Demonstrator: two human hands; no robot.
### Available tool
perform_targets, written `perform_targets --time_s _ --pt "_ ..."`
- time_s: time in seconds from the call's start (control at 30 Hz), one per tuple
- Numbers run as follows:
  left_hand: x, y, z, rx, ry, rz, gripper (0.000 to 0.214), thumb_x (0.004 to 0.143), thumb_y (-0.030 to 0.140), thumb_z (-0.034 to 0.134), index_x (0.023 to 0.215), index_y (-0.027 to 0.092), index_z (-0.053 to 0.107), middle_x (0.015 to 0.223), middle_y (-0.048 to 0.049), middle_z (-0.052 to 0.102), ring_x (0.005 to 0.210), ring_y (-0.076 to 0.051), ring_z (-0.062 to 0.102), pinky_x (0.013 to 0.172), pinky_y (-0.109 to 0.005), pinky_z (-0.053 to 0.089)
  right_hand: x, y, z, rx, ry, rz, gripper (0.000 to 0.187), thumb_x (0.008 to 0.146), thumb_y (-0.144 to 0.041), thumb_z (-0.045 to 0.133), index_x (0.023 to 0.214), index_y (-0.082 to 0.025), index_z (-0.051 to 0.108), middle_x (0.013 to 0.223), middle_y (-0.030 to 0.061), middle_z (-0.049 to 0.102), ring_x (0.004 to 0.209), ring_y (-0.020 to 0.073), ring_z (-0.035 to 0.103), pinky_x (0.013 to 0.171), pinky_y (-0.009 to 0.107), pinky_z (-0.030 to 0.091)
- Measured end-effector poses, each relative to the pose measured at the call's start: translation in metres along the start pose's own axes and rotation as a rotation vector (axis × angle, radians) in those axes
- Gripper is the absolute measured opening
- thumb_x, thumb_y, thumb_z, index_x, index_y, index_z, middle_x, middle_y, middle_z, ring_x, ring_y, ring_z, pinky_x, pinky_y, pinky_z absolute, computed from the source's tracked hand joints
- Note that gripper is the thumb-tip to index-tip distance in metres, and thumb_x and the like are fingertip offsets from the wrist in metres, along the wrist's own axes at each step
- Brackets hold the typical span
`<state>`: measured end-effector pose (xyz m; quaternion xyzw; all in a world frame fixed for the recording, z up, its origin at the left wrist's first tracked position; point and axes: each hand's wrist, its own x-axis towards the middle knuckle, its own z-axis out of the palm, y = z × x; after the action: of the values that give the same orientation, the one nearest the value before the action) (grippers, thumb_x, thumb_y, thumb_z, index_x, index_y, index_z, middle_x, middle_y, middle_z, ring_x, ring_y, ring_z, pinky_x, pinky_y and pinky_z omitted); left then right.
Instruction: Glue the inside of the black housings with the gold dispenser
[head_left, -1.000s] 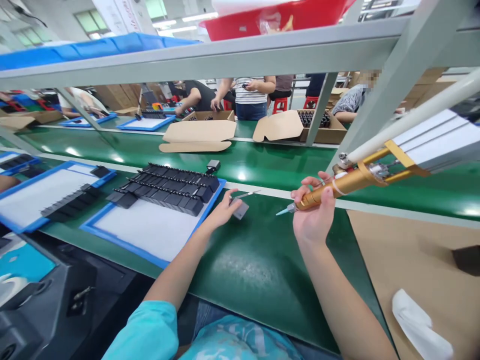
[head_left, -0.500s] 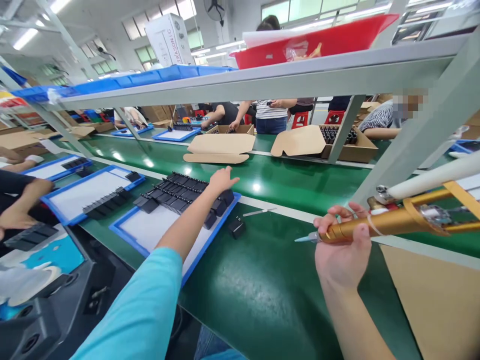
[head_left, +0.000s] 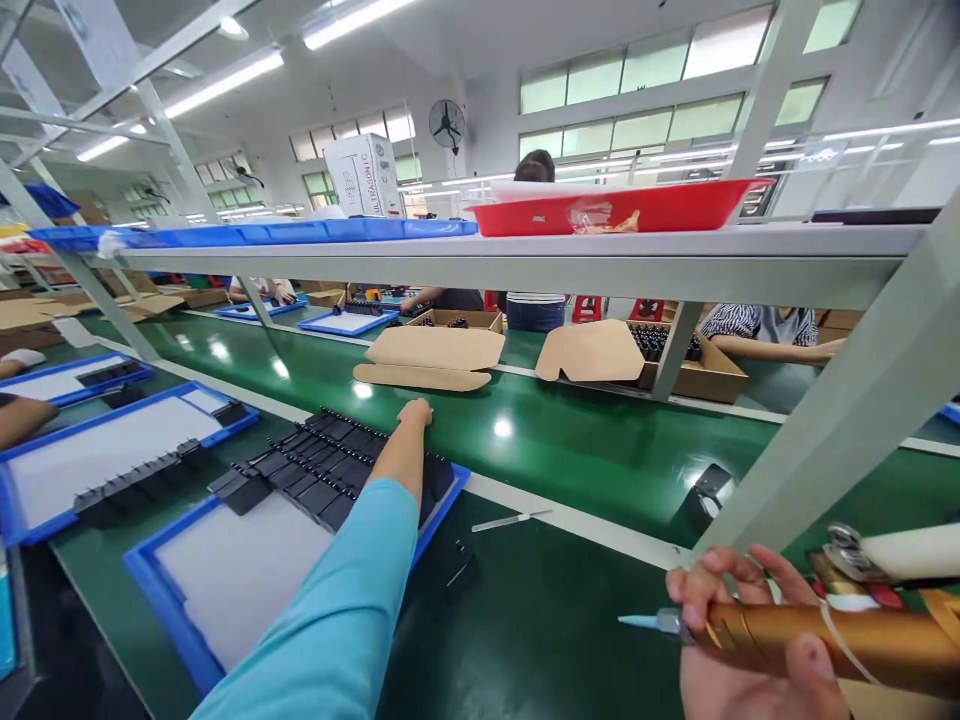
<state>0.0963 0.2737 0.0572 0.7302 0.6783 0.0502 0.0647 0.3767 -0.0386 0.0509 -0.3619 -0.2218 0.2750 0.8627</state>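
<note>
Two-handed now, gripping the gold tool [head_left: 885, 652] in the right hand [head_left: 731, 685], stretching the left hand [head_left: 415, 413], no telling whether holding anything, past the black blocks [head_left: 319, 470], possibly risking toppling some by dragging the sleeve [head_left: 352, 590] low.

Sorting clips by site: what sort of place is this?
Most likely a factory assembly line: a long green work surface, a blue-rimmed tray with rows of matching black parts, and a gold nozzle-tipped tool in use. What's being made, I can't tell.
</note>
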Motion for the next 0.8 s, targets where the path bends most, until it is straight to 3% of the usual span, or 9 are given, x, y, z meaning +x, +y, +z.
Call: perform_targets --time_s 0.1,0.2,0.27,0.33,0.4,0.47,0.57,0.67,0.8 --pt "0.000 0.016 -0.013 0.063 -0.068 0.000 0.034 0.092 0.034 0.061 0.119 0.014 0.059 0.119 -0.0103 0.061 0.105 -0.023 0.062 0.089 -0.044 0.054 -0.001 -0.001 -0.001 0.005 -0.017 0.023 0.044 0.063 -0.058 0.068 0.092 -0.027 0.064 0.077 0.0006 0.057 0.049 0.0124 0.046 0.054 0.034 0.044" --pt "-0.016 0.047 -0.029 0.091 -0.091 0.114 0.033 0.080 0.033 0.073 0.109 0.017 0.067 0.114 -0.0090 0.067 0.110 -0.030 0.061 0.092 -0.044 0.050 -0.003 -0.003 0.000 0.020 -0.035 0.034 0.042 0.066 -0.054 0.066 0.096 -0.026 0.061 0.081 -0.0004 0.056 0.053 0.0114 0.048 0.059 0.034 0.045" --pt "-0.044 0.069 -0.034 0.085 -0.097 0.234 0.037 0.069 0.032 0.079 0.104 0.023 0.071 0.110 -0.0065 0.071 0.111 -0.033 0.061 0.091 -0.039 0.049 -0.005 -0.005 0.002 0.026 -0.052 0.020 0.042 0.067 -0.052 0.066 0.099 -0.025 0.060 0.084 -0.0009 0.056 0.053 0.0105 0.049 0.061 0.034 0.045" --pt "-0.090 0.087 -0.033 0.066 -0.109 0.349 0.040 0.065 0.034 0.078 0.104 0.028 0.072 0.105 -0.0036 0.073 0.106 -0.032 0.064 0.085 -0.034 0.049 -0.006 -0.006 0.003 0.035 -0.072 -0.006 0.043 0.068 -0.051 0.065 0.101 -0.024 0.058 0.085 -0.0012 0.057 0.052 0.0098 0.048 0.061 0.033 0.045" --pt "-0.146 0.100 -0.023 0.059 -0.133 0.477 0.039 0.064 0.037 0.076 0.102 0.031 0.073 0.095 -0.0027 0.074 0.097 -0.030 0.067 0.078 -0.033 0.049 -0.005 -0.007 0.004 0.048 -0.095 -0.026 0.044 0.069 -0.051 0.065 0.102 -0.023 0.057 0.085 -0.0016 0.057 0.052 0.0092 0.049 0.060 0.032 0.045" --pt "-0.202 0.110 -0.007 0.127 -0.178 0.693 0.036 0.065 0.039 0.073 0.099 0.026 0.073 0.082 -0.0062 0.073 0.084 -0.031 0.068 0.068 -0.034 0.049 -0.003 -0.006 0.003 0.062 -0.114 -0.045 0.042 0.070 -0.049 0.065 0.102 -0.023 0.056 0.084 -0.0024 0.058 0.051 0.0082 0.050 0.060 0.030 0.045" --pt "-0.265 0.122 0.026 0.200 -0.275 0.807 0.032 0.067 0.043 0.072 0.091 0.022 0.072 0.073 -0.0099 0.071 0.079 -0.033 0.068 0.062 -0.036 0.049 0.000 -0.004 0.003 0.087 -0.120 -0.082 0.039 0.073 -0.046 0.063 0.102 -0.022 0.055 0.081 -0.0034 0.059 0.049 0.0070 0.051 0.058 0.028 0.046" --pt "-0.294 0.132 0.053 0.232 -0.354 0.747 0.030 0.070 0.043 0.070 0.087 0.019 0.071 0.076 -0.0147 0.071 0.080 -0.036 0.068 0.061 -0.039 0.050 0.004 0.000 0.003 0.116 -0.106 -0.111 0.037 0.075 -0.044 0.062 0.103 -0.021 0.054 0.079 -0.0036 0.060 0.047 0.0066 0.051 0.056 0.027 0.046" --pt "-0.304 0.131 0.063 0.146 -0.257 0.652 0.048 0.078 0.053 0.066 0.107 0.015 0.067 0.097 -0.0199 0.070 0.095 -0.039 0.066 0.071 -0.044 0.051 0.007 0.003 0.002 0.149 -0.102 -0.093 0.035 0.075 -0.044 0.064 0.101 -0.023 0.052 0.076 -0.0054 0.060 0.045 0.0055 0.049 0.049 0.023 0.042"
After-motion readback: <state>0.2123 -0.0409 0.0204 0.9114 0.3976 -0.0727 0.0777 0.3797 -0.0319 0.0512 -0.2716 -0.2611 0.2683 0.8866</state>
